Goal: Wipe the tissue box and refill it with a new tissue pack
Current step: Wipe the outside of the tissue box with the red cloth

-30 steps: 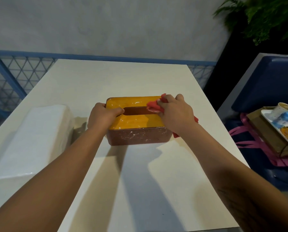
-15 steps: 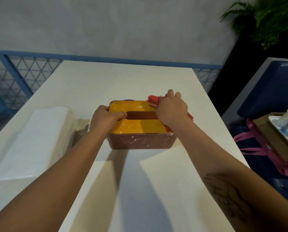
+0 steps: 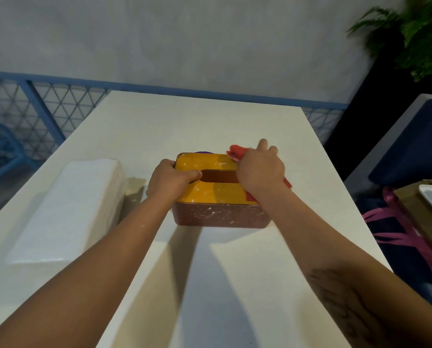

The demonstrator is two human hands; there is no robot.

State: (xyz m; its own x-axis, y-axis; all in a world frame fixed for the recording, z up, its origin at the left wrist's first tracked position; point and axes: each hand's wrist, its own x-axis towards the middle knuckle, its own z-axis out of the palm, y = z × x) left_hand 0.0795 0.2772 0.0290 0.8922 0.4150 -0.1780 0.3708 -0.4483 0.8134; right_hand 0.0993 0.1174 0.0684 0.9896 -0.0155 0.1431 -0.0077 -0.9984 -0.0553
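The rectangular tissue box [image 3: 209, 194] has a glossy yellow-orange lid that catches highlights, and rough-looking reddish-brown sides speckled with white flecks. The red wiping rag [image 3: 237, 152] looks like soft, matt cloth, bunched in folds. The white wrapped tissue pack [image 3: 69, 209] has a smooth, faintly shiny plastic-film skin. The cream rectangular table [image 3: 235, 272] is smooth and matt. The grey wall [image 3: 184, 41] behind looks matt and slightly mottled, like plaster.

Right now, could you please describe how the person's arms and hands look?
Both arms are bare to the frame edge: no sleeves, gloves, watch or rings show. The right forearm carries a dark tattoo-like marking. The left forearm has small whitish specks. The left hand and right hand are unadorned.
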